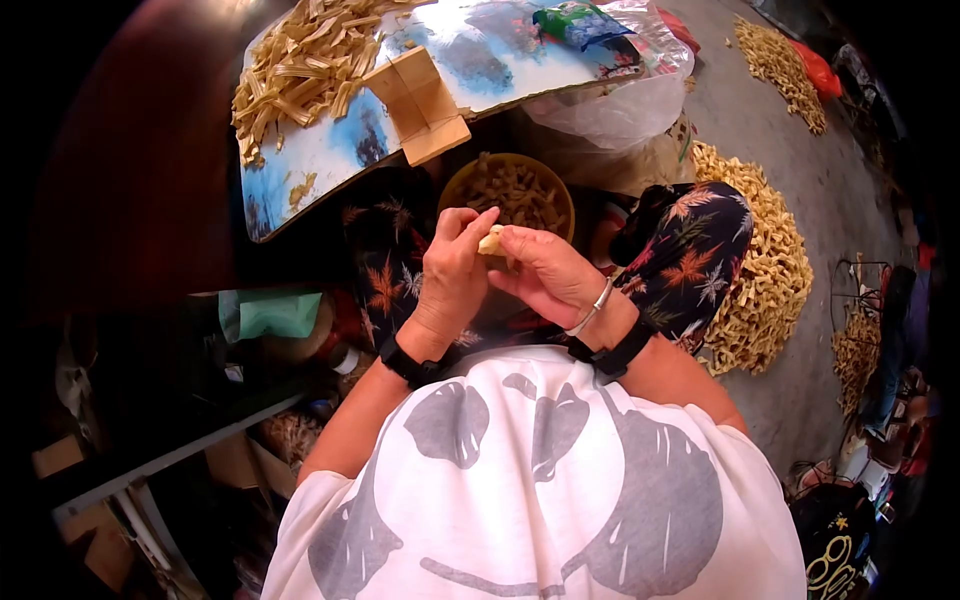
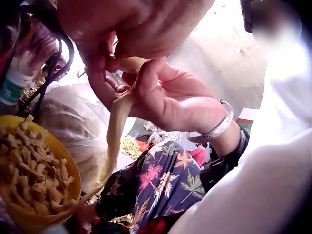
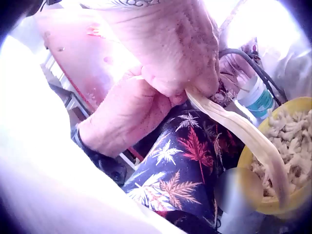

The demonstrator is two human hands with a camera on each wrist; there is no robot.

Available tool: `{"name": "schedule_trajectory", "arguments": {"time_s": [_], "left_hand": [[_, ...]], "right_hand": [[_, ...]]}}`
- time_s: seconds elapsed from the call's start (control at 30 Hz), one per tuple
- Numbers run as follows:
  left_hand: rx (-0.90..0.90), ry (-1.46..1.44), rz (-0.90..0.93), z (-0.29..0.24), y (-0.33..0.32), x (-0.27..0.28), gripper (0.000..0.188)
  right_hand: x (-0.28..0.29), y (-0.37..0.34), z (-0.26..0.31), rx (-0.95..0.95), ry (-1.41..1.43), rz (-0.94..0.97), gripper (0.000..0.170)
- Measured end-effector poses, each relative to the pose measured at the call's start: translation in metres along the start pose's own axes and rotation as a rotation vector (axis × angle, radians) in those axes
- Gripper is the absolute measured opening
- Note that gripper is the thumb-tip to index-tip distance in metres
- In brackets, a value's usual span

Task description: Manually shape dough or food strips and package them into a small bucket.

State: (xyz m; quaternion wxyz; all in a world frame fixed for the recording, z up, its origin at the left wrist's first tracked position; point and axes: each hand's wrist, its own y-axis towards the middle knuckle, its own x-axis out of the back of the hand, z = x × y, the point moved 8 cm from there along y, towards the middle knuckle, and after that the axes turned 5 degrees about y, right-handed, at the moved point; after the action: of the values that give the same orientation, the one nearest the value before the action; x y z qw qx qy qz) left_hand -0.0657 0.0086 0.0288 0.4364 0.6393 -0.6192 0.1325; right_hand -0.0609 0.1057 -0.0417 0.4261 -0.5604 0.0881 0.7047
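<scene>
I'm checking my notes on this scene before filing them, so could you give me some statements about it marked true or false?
1. The left hand and right hand meet at a pale strip. True.
2. The bowl holding short pieces is blue. False: the bowl is yellow.
3. A bracelet circles the left wrist. False: the bracelet is on the right wrist.
4. A wooden piece rests on the blue-and-white board. True.
5. The large floor heap lies to the person's left. False: the heap is to the right.
</scene>
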Motion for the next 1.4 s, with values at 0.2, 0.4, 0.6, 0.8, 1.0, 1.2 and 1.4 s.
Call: {"name": "schedule_trajectory", "arguments": {"time_s": [0.2, 0.4, 0.6, 0.8, 1.0, 1.2, 1.4], "left_hand": [[0.237, -0.211, -0.056, 0.013, -0.004, 0.006, 0.013], [0.298, -0.339, -0.021, 0.027, -0.003, 0.008, 0.006], [0.453, -0.431, -0.098, 0.054, 0.004, 0.028, 0.006], [0.788, -1.404, -0.042, 0.064, -0.018, -0.012, 0.026], [0.742, -1.191, 0.037, 0.045, -0.018, -0.015, 0.025], [0.591, -1.011, 0.411, 0.022, -0.021, -0.029, 0.022], [0.628, -0.759, 0.198, 0.041, -0.027, -0.017, 0.012]], "right_hand": [[0.003, 0.006, 0.014, 0.099, -0.197, -0.094, 0.024], [-0.006, -0.001, 0.022, 0.185, -0.550, -0.205, 0.025], [0.004, -0.009, 0.018, 0.205, -0.802, -0.263, 0.020], [-0.014, -0.017, 0.029, 0.440, -0.993, -0.369, 0.013], [-0.033, -0.016, 0.043, 0.797, -1.277, -0.292, 0.017], [-0.017, 0.012, 0.048, 0.621, -1.092, -0.179, 0.022], [-0.027, 0.004, 0.065, 0.635, -1.194, -0.292, 0.024]]}}
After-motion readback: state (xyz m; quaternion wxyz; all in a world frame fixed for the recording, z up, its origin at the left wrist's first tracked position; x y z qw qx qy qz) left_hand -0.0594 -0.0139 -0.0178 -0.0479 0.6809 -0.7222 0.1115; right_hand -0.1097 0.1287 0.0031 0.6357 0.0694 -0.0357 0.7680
